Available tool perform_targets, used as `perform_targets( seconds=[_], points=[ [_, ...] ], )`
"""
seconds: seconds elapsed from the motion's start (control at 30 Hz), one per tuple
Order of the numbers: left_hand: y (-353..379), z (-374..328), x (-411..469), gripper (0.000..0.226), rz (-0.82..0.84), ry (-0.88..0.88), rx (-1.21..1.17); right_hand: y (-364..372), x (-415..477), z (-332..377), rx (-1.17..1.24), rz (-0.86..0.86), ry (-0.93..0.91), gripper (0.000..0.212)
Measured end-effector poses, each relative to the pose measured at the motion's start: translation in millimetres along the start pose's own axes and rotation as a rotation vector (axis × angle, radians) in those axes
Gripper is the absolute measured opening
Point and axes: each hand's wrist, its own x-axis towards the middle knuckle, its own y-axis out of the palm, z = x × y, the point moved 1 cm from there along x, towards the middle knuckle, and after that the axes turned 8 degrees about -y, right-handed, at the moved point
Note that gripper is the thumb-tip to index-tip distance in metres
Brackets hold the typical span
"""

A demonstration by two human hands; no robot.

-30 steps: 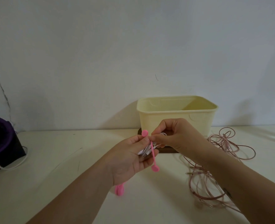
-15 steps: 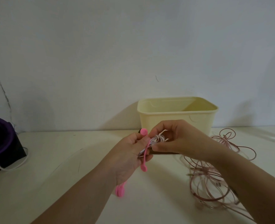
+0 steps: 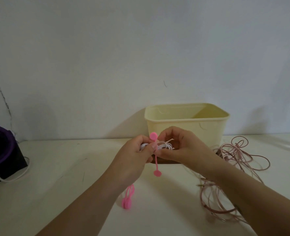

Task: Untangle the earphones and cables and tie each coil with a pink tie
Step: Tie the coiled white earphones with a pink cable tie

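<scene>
One pink tie (image 3: 156, 160) — round-ended — across white earphones (image 3: 165, 147)

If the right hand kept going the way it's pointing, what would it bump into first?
Probably the left hand, just past the white earphone coil that the right hand holds. The two hands look almost touching, though depth is hard to judge.

A plain pale wall (image 3: 140, 48), cracked at left, stands behind a cream tabletop (image 3: 55, 176) under dim light.
</scene>
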Motion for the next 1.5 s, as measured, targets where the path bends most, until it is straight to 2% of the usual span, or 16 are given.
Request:
perform_targets(
  seconds=[0.07,0.17,0.27,0.43,0.5,0.57,0.7,0.8,0.87,1.0,1.1,1.23,1.33,1.37,1.43,1.5],
  points=[
    [-0.5,-2.2,0.0,0.012,0.01,-0.004,-0.058,3.3,-1.1,-5.2,0.087,0.101,0.056,0.039],
    [-1.5,-4.9,-0.1,0.015,0.065,0.011,-0.12,10.4,-3.6,-14.3,0.147,0.294,0.086,0.023],
    [-3.5,-9.9,-2.9,0.016,0.16,-0.02,-0.189,2.6,-5.2,-19.1,0.254,0.279,0.234,0.008],
    [-1.4,-11.9,-11.2,0.012,0.42,-0.135,-0.144,-28.2,-6.5,-12.4,0.296,0.377,0.355,0.016],
    [6.4,-8.0,-12.4,0.01,0.428,-0.19,-0.101,-37.2,-5.3,-4.1,0.233,0.391,0.381,0.014],
    [16.1,-3.6,-11.6,0.009,0.379,-0.242,-0.076,-39.4,-3.6,7.3,0.036,0.337,0.368,0.014],
    [23.9,3.3,-6.3,0.031,0.172,-0.335,-0.183,-20.9,-1.3,27.5,-0.484,0.129,0.164,0.004],
    [22.2,2.4,-5.4,0.028,0.051,-0.361,-0.271,0.1,-3.2,35.4,-0.704,-0.029,-0.043,0.011],
    [21.9,1.5,-7.1,0.026,0.019,-0.382,-0.341,9.8,-5.6,37.0,-0.81,-0.036,-0.123,0.013],
    [22.9,-3.3,-13.0,0.019,0.094,-0.427,-0.494,13.5,-8.0,33.7,-0.918,-0.009,-0.216,0.015],
    [23.4,-5.0,-14.2,0.019,0.137,-0.508,-0.694,12.5,-7.9,29.3,-0.927,-0.013,-0.289,0.013],
    [18.6,-8.4,-11.5,0.002,0.147,-0.547,-0.972,15.7,-8.0,24.4,-1.021,-0.04,-0.595,0.011],
    [14.4,-14.1,-11.1,0.004,0.132,-0.527,-1.082,17.9,-9.1,20.4,-1.132,-0.064,-0.814,0.009],
    [13.5,-15.0,-10.9,0.013,0.12,-0.509,-1.107,18.8,-9.5,19.7,-1.16,-0.079,-0.863,0.008],
    [11.3,-18.2,-10.7,0.023,0.095,-0.467,-1.158,20.9,-10.2,18.6,-1.173,-0.126,-0.924,0.009],
    [9.2,-21.1,-9.1,0.022,0.066,-0.422,-1.199,22.3,-11.2,17.3,-1.111,-0.177,-0.961,0.005]
  ],
)
